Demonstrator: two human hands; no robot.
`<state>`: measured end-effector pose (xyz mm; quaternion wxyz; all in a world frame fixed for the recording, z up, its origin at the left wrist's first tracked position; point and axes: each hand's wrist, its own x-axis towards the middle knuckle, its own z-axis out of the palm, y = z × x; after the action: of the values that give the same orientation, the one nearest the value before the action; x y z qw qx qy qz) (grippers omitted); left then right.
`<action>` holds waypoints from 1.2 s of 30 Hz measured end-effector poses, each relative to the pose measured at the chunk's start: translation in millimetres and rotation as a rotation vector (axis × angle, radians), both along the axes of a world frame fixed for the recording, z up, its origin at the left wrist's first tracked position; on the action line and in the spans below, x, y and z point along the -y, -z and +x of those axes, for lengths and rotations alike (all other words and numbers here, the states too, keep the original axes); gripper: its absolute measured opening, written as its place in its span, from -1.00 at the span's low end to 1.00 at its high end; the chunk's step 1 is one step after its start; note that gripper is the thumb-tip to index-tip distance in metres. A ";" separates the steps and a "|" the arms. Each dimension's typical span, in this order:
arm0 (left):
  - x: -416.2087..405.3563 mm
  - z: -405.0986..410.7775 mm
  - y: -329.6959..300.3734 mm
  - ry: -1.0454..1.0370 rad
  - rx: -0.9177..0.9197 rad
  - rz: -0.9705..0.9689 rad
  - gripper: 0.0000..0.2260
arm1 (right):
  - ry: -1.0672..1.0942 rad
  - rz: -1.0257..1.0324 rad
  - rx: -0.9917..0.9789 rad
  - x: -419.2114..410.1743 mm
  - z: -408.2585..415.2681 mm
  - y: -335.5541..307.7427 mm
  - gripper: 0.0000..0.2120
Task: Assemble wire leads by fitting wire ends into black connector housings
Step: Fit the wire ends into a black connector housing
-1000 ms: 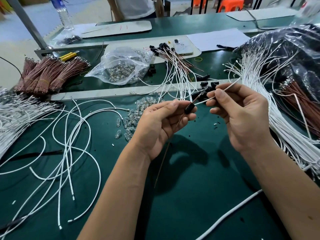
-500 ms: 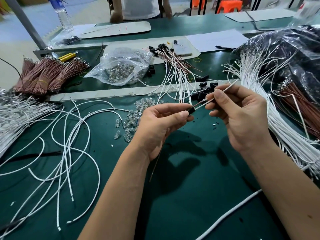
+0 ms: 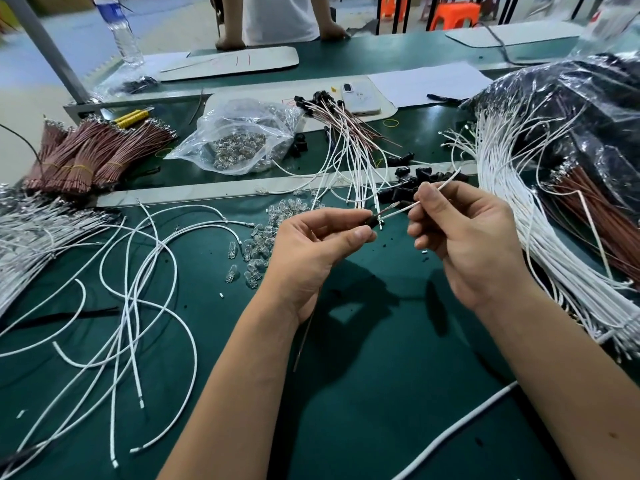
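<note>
Hands closer than second ago: your left hand (image 3: 311, 251) pinches small black plastic connector housing (image 3: 372, 220), right hand (image 3: 460, 237) pinches thin white wire (image 3: 401, 210), tip now at housing mouth; insertion looks begun.

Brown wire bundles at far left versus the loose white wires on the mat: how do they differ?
The brown wire bundles are tied with yellow bands and lie straight and packed; the loose white wires are unbound, curved and crossing. Brown bundles sit beyond the pale strip, white wires nearer. Both lie untouched.

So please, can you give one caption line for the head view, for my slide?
Left hand holds a black connector while right hand feeds a white wire toward it above the green table.
</note>
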<state>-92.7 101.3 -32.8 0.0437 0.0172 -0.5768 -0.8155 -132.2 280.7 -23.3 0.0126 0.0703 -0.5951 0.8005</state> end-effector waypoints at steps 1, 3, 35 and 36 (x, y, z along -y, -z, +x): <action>-0.5 0.1 -0.1 -0.005 -0.005 -0.016 -0.72 | -0.016 -0.004 -0.002 -0.3 -0.1 -1.0 -0.83; -0.6 0.5 -0.7 -0.007 -0.023 -0.045 -0.74 | -0.038 0.003 0.005 -1.1 -0.7 -2.1 -0.82; -22.0 2.1 -4.4 -0.188 -0.022 0.212 -0.76 | -0.257 0.412 -0.124 19.4 16.0 13.7 -0.84; -22.8 3.0 -6.2 -0.166 -0.019 0.209 -0.78 | -0.268 0.416 -0.138 19.3 16.1 12.9 -0.86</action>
<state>-89.7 124.1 -26.5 0.1147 0.0618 -0.4849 -0.8648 -116.2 261.4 -36.2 -0.0679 0.2039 -0.7301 0.6487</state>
